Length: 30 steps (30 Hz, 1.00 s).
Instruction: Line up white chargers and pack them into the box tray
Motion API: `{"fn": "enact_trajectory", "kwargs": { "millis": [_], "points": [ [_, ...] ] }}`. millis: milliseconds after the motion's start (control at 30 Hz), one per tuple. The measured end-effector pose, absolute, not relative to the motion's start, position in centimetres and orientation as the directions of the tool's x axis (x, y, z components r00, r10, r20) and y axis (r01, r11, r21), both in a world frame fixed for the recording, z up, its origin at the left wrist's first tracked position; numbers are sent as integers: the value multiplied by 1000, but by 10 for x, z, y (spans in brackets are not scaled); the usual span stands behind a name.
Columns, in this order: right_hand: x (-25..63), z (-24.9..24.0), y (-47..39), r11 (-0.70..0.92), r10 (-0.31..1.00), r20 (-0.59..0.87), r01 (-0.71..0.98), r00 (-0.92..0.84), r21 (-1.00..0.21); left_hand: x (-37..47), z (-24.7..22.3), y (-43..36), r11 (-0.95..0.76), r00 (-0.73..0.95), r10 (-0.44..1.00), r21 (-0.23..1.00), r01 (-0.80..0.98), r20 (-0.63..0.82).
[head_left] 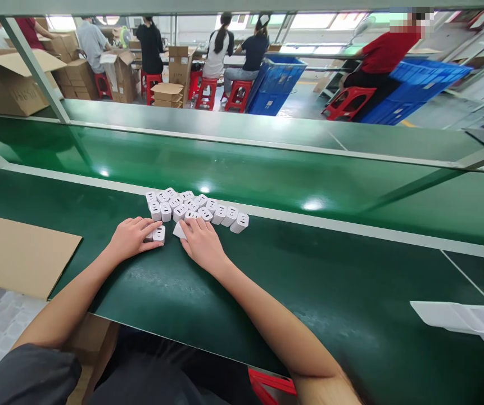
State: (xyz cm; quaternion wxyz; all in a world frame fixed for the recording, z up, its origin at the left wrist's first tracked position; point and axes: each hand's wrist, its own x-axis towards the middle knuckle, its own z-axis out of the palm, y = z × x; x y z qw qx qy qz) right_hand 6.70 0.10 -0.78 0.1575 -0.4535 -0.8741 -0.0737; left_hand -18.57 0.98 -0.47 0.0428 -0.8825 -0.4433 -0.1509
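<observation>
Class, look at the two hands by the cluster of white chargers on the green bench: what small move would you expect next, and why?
Probably the left hand slides its charger up against the cluster of white chargers. That charger lies apart from the rows, as does the one under the right hand, while the rest sit packed together.

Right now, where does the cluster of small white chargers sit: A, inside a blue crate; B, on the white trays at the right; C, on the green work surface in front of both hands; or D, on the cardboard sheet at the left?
C: the white chargers lie grouped on the green work surface, with the left hand and right hand resting at their near edge.
</observation>
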Motion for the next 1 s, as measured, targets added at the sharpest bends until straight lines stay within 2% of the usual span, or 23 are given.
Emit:
{"fn": "enact_trajectory", "kwargs": {
  "millis": [100,200,267,333,400,467,533,600,800,900,1000],
  "points": [
    [81,-17,-8,602,763,320,797,-561,-38,-189,0,10,-620,572,764,94,779,299],
    [96,-27,-16,613,778,300,771,-552,-173,-193,6,11,-610,565,776,107,785,279],
    [106,-29,-20,589,807,298,734,-511,-337,-195,10,10,-590,556,794,90,803,246],
    [113,-28,-22,538,838,290,612,-462,-579,-199,14,10,-561,535,813,62,826,228],
    [117,-27,-22,413,870,242,369,-429,-833,-205,17,10,-525,505,834,38,850,224],
    [118,-29,-21,231,893,172,97,-416,-968,-213,17,12,-488,472,859,37,872,200],
    [118,-33,-19,92,908,121,-89,-402,-992,-218,16,15,-459,448,883,63,886,140],
    [117,-39,-17,41,922,100,-164,-374,-986,-218,14,16,-449,442,893,93,889,88],
    [113,-46,-17,13,936,83,-205,-341,-979,-192,7,14,-520,501,843,57,852,194],
    [111,-46,-18,1,927,84,-222,-365,-975,-180,4,14,-532,524,831,-10,847,187],
    [111,-45,-18,73,937,117,-144,-329,-987,-171,1,15,-550,553,816,-67,832,167]
  ]
}}
